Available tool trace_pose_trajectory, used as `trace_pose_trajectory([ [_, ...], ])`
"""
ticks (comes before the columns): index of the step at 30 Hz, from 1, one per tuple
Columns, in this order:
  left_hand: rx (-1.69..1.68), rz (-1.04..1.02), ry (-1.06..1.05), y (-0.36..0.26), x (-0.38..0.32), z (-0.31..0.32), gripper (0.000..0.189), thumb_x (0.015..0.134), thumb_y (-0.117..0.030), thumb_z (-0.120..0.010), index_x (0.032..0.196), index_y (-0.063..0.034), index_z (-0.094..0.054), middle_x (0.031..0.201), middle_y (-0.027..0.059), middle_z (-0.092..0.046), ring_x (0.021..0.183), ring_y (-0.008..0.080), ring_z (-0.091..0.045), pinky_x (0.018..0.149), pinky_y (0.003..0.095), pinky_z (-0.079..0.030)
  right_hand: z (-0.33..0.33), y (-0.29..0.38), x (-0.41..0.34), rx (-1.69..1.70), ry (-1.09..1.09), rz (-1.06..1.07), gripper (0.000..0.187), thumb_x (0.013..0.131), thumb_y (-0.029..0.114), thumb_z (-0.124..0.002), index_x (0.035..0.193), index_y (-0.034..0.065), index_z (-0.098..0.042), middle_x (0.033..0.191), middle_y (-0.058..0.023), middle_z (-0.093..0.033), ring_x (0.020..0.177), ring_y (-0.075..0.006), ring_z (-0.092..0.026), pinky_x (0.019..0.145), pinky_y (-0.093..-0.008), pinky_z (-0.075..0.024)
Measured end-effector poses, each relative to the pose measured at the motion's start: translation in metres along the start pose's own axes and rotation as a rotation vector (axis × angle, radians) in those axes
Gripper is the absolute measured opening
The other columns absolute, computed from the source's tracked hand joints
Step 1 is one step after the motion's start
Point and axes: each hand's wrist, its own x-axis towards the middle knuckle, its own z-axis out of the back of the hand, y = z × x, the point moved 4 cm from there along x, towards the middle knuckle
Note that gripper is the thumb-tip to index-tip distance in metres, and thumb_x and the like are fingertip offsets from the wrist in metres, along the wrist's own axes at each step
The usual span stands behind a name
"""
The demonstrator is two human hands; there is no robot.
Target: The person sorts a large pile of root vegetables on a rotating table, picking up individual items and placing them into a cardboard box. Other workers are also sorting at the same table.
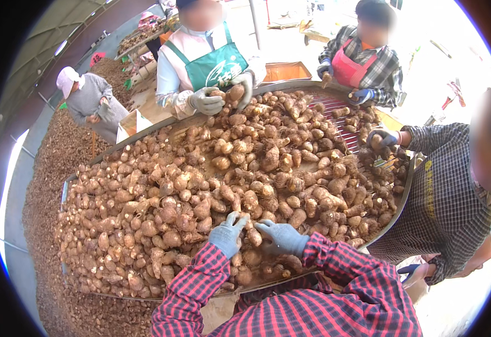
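In a grey-blue knitted glove, my left hand (227, 234) is at the near side of a metal-rimmed sorting table (266, 287), its fingers and thumb closed on a small taro corm (244, 217). My right hand (282, 237), gloved alike, lies just to the right with its thumb and fingers spread. Another taro corm (254, 237) sits between the two hands, by the right fingertips; whether they touch it I cannot tell. Brown, hairy taro corms (169, 215) of several sizes heap the table around both hands.
Across the table a person in a green apron (218, 69) holds corms. A person in a red apron (353, 65) and one in a checked garment (435, 198) work at the right. Red slats (346, 137) show at the table's far right. A large corm pile (56, 168) covers the floor at left.
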Motion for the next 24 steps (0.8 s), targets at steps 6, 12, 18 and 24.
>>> trace_pose_trajectory([
  [6,-0.085,-0.204,0.030,-0.003,0.008,0.000,0.063,0.075,-0.020,-0.081,0.136,-0.0231,-0.065,0.148,0.0152,-0.051,0.112,0.0356,-0.069,0.091,0.0462,-0.059,-0.004,0.007,-0.023,0.619,-0.243,-0.018,0.067,0.089,0.029,-0.079,0.147,0.0067,-0.055,0.131,-0.0185,-0.065,0.116,-0.0301,-0.068,0.103,-0.0395,-0.0527],
  [12,-0.521,-0.213,-0.317,0.000,-0.004,0.028,0.059,0.072,-0.025,-0.097,0.121,-0.0080,-0.068,0.117,0.0128,-0.067,0.104,0.0264,-0.070,0.093,0.0375,-0.057,0.040,0.041,-0.069,0.548,-0.356,-0.179,0.079,0.091,0.040,-0.079,0.153,0.0030,-0.046,0.137,-0.0224,-0.066,0.125,-0.0325,-0.067,0.103,-0.0400,-0.0538],
  [18,-0.917,-0.086,0.072,-0.002,-0.010,0.036,0.073,0.079,-0.038,-0.094,0.133,-0.0005,-0.063,0.125,0.0081,-0.069,0.111,0.0156,-0.066,0.098,0.0321,-0.054,0.045,0.046,-0.055,1.289,-0.509,-0.212,0.036,0.104,0.029,-0.068,0.124,0.0032,-0.053,0.097,-0.0016,-0.065,0.075,-0.0081,-0.063,0.064,-0.0266,-0.0533],
  [24,-1.358,-0.094,0.367,-0.031,-0.046,-0.008,0.073,0.092,-0.040,-0.083,0.139,0.0044,-0.050,0.114,0.0089,-0.069,0.100,0.0155,-0.068,0.090,0.0249,-0.057,0.035,0.047,-0.066,0.429,-0.710,0.086,0.028,0.111,0.026,-0.056,0.118,-0.0006,-0.060,0.107,-0.0012,-0.057,0.100,-0.0129,-0.054,0.093,-0.0283,-0.0457],
])
